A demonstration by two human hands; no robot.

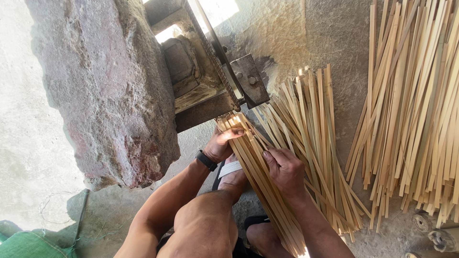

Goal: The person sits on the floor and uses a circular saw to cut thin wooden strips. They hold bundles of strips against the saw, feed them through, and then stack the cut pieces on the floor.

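Item: bundle of bamboo strips [260, 177], pale yellow, long and flat, held slanting from the upper left, beside a metal blade fixture [239, 83], down to the lower right between the person's knees. Left hand [221, 143]: grip closed round the left edge of the bundle near its upper end, thumb laid across the strip tops; black wristband [206, 160] on the wrist. Right hand [286, 171]: grip pressed together over the middle of the bundle, fingers curled on top of the strips. Beneath the hands: a foot in a sandal with a white strap [230, 168]. On the floor [334, 43], just right of the bundle: a fanned heap of loose strips [315, 129], touching it. Further right, apart: a larger pile of longer strips [416, 110]. Left: a big rough stone block [110, 86], grey with reddish patches. Lower left corner: green woven sack [24, 244], contents not visible. No container holds the strips.
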